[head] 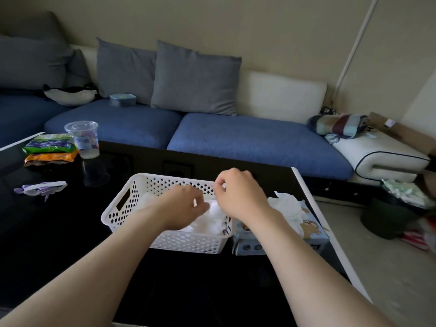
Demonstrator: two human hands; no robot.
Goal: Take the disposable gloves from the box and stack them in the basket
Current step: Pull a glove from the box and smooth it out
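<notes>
A white perforated plastic basket (132, 204) stands on the black table, with clear, whitish disposable gloves (210, 220) piled inside. Both hands are over the basket. My left hand (182, 205) reaches in with its fingers curled, pinching a glove at the pile's top. My right hand (238, 194) is above the basket's right side, thumb and forefinger pinching the thin glove film near the far rim. The blue glove box (313, 232) lies just right of the basket, with gloves (287, 204) bulging from its opening.
On the table's left are snack bags (49, 147), a clear plastic cup (83, 140) and a purple-and-white item (42, 187). A blue sofa (247, 140) runs behind the table. A dark bin (389, 218) stands on the floor to the right. The table's white edge (330, 234) runs along the right.
</notes>
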